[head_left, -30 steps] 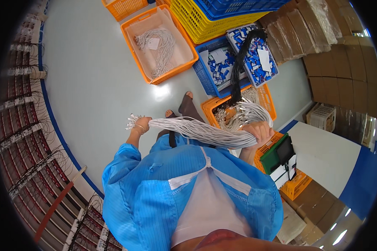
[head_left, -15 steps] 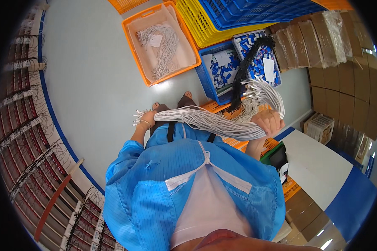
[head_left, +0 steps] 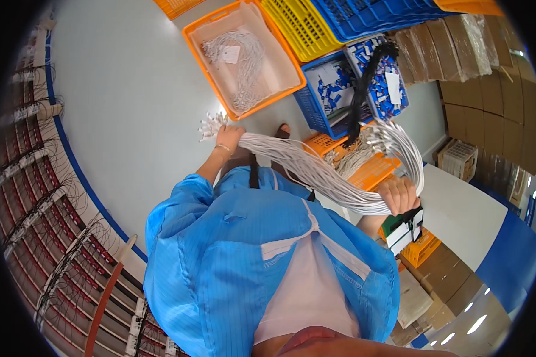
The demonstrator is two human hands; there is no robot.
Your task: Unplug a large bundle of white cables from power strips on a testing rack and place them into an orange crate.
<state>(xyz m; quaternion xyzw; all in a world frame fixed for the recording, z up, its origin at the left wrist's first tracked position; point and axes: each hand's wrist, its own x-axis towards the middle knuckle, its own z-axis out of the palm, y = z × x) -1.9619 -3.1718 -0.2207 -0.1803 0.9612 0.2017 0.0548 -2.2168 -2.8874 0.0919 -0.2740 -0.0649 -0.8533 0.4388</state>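
Note:
A thick bundle of white cables (head_left: pixel 321 172) stretches across in front of me, sagging a little between my hands. My left hand (head_left: pixel 229 137) is closed round one end, and a tuft of white connectors (head_left: pixel 211 126) sticks out past its fingers. Toward the other end, my right hand (head_left: pixel 398 195) grips the bundle from above. Beyond that hand the cables loop up and back, ending in more connectors (head_left: pixel 380 138). Below the bundle is an orange crate (head_left: pixel 372 172) with more pale cables (head_left: pixel 354 159) in it.
Ahead stands an orange bin (head_left: pixel 242 113) lined with pale sheeting, holding white cables (head_left: pixel 247 65). Blue bins (head_left: pixel 315 113) of small blue-and-white parts have a black cable bundle (head_left: pixel 366 83) draped over them. Crates and cartons (head_left: pixel 482 107) are stacked right; a wired rack (head_left: pixel 41 214) runs along the left.
My left hand has moved up and forward with its cable end, and my right hand has shifted right and slightly nearer. The bundle now slopes more. The surroundings have shifted with my head.

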